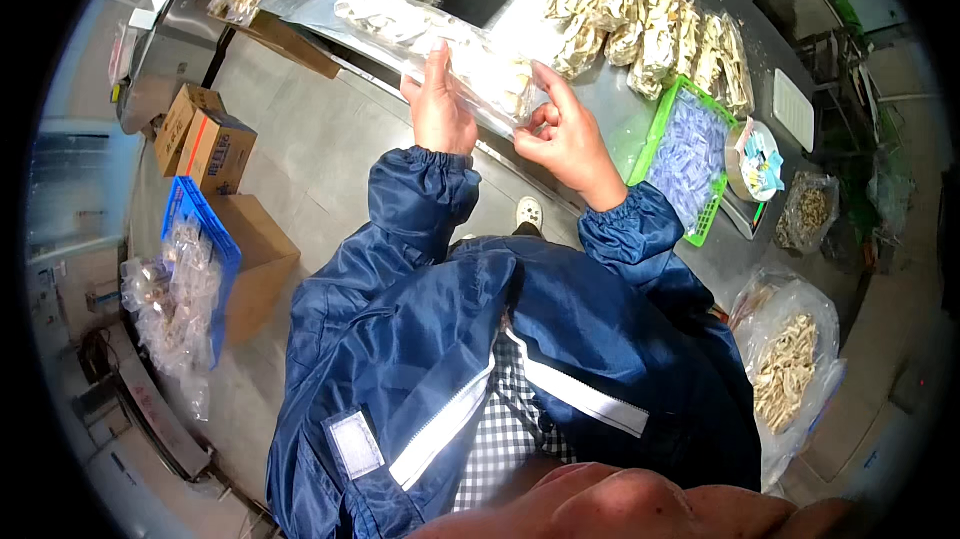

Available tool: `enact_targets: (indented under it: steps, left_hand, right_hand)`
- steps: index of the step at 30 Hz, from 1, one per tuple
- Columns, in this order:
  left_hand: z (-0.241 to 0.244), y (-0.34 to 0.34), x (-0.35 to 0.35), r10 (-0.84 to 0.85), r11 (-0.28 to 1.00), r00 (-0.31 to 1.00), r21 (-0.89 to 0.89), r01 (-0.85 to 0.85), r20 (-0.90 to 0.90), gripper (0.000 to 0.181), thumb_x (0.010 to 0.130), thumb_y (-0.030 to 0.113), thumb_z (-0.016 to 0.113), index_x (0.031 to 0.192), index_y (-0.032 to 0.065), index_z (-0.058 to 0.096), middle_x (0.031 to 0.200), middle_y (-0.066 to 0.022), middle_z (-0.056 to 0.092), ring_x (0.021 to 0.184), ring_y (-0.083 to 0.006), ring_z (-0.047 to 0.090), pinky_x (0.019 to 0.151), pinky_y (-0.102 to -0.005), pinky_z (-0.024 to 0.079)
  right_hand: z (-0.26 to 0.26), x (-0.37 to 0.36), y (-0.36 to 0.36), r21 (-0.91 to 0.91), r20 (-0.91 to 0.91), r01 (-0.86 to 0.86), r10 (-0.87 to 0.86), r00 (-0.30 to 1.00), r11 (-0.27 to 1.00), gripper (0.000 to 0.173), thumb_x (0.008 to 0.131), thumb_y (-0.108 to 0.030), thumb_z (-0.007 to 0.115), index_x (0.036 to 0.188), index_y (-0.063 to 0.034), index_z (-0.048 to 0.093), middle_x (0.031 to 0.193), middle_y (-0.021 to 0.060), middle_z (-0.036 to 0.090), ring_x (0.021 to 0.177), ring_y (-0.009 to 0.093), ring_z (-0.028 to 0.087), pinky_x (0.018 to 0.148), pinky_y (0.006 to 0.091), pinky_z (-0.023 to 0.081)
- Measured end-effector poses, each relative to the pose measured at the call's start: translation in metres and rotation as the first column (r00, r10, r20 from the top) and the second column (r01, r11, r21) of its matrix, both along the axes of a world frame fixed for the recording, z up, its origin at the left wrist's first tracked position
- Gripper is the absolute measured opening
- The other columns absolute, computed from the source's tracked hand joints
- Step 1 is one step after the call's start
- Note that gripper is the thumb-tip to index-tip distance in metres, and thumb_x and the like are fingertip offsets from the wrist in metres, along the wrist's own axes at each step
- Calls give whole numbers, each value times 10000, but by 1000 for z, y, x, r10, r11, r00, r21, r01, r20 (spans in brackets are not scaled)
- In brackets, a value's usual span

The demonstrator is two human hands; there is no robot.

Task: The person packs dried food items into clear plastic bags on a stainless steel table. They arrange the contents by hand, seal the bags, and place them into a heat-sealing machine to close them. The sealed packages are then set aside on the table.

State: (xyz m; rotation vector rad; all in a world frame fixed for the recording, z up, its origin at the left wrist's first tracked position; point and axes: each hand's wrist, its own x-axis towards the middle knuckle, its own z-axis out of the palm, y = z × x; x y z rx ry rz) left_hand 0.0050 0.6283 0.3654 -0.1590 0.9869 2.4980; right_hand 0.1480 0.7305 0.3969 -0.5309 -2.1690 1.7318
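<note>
A long clear plastic bag of pale dried slices (465,51) is held up in front of me, above the near edge of the steel table. My left hand (442,103) supports it from below near its middle, thumb raised against the near side. My right hand (559,133) grips the right end of the bag between thumb and fingers. The bag's left end lies flat, with no slices in it. Glare hides some of its surface. Filled bags of similar dried slices (652,28) lie in a row on the table beyond my right hand.
A green basket of small bluish packets (686,156) stands right of my right hand, beside a round container (752,161) and a white tray (793,109). An open bag of dried slices (784,374) is at right. Cardboard boxes (217,152) and a blue crate (229,246) stand left.
</note>
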Motion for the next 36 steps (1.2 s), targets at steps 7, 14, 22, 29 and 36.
enact_targets:
  steps: [7, 14, 22, 29, 36]
  left_hand:
    - [-1, -18, 0, 217, 976, 976, 12, -218, 11, 487, 972, 175, 683, 1380, 59, 443, 1286, -86, 599, 1194, -246, 599, 1036, -447, 504]
    - [8, -62, -11, 386, 922, 920, 8, -387, 72, 512, 972, 200, 699, 1378, 48, 426, 1313, -107, 569, 1235, -253, 562, 1065, -468, 482]
    - [-4, -159, -68, 388, 920, 920, 44, -390, 53, 418, 986, 380, 619, 1261, 67, 586, 1149, -101, 697, 1033, -287, 697, 921, -460, 578]
    - [-21, -179, -76, 363, 920, 931, 173, -352, -38, 521, 975, 433, 628, 1325, 54, 563, 1215, -109, 680, 1089, -282, 677, 972, -460, 557]
    - [-17, -165, -51, 165, 951, 979, 283, -125, -121, 587, 994, 470, 609, 1376, 36, 510, 1218, -131, 668, 1084, -268, 679, 969, -428, 567]
  right_hand:
    - [13, -18, -13, 124, 17, -83, 81, 997, 989, 839, 695, -119, 796, 1449, -5, 447, 790, 133, 697, 704, 215, 710, 678, 327, 550]
    - [10, -53, -52, 293, -11, -105, 114, 993, 950, 754, 745, -141, 855, 1392, 11, 499, 745, 58, 606, 644, 131, 571, 608, 281, 478]
    - [3, -25, -104, 413, -70, -178, 225, 972, 893, 717, 650, -33, 822, 1299, 3, 520, 802, 68, 586, 644, 156, 605, 572, 292, 502]
    - [6, -15, -137, -6, -116, -225, 222, 968, 974, 752, 768, 1, 807, 1403, 52, 407, 1211, 176, 648, 1075, 210, 690, 862, 299, 582]
    - [-12, -36, -158, -141, -96, -214, 202, 975, 966, 736, 861, -28, 769, 1447, 54, 333, 1282, 181, 597, 1151, 206, 628, 963, 322, 521]
